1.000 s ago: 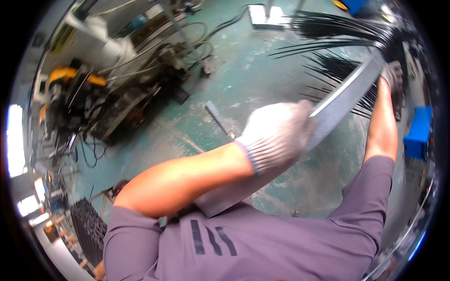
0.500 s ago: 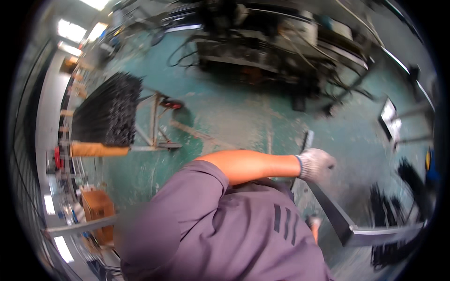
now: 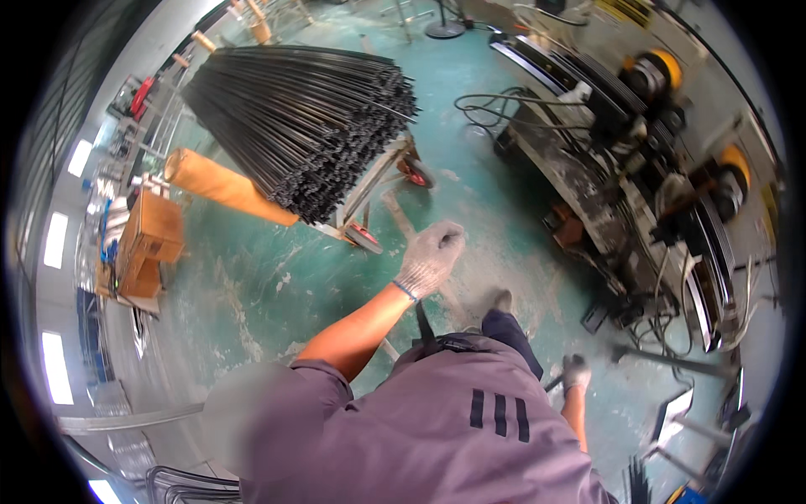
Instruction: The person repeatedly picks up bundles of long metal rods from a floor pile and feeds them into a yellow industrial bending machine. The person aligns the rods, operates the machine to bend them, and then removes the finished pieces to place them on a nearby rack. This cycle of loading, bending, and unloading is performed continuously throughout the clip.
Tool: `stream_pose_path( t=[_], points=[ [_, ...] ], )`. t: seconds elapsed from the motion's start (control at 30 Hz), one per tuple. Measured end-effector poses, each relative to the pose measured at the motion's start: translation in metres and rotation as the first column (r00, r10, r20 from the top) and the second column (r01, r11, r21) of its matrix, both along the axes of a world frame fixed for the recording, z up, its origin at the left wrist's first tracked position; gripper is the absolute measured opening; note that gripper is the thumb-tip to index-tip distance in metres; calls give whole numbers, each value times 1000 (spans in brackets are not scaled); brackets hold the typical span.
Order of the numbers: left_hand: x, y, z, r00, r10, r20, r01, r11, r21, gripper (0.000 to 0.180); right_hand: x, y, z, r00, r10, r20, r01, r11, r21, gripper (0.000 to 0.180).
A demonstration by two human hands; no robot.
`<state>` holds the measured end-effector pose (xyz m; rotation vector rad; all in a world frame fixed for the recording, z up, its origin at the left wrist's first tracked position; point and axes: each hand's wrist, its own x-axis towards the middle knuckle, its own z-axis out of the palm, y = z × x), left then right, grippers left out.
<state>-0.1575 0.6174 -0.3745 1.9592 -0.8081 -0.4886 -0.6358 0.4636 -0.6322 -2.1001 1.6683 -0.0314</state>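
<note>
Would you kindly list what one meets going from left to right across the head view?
Cardboard box → orange roll → bundle of black rods → left hand → right hand → long machine with yellow wheels.

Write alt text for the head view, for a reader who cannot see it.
Seen from above, a person in a grey shirt stands on a green workshop floor, left hand gloved and closed, empty as far as shows, right hand gloved low beside the leg. Ahead, a cart carries a bundle of thin black rods; a machine stands to the right.
</note>
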Motion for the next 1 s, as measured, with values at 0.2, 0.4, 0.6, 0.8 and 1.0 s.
stream_pose_path(
  t=[0.2,0.4,0.6,0.8,1.0],
  points=[
    [106,24,47,938,339,75,-332,939,-89,17,292,-102,207,894,96,438,-130,990,48,39],
    [181,52,80,784,608,-125,-605,705,-369,17,545,-68,285,462,680,570,-631,703,-328,51],
    [230,104,72,690,718,-88,-708,646,-285,14,745,9,345,396,915,84,-837,397,-376,85],
    [294,128,52,706,645,-292,-708,636,-306,18,824,78,332,624,771,-128,-770,579,-267,111],
    [318,137,37,703,600,-381,-701,675,-230,19,836,80,358,574,778,-254,-815,573,-88,100]
  ],
)
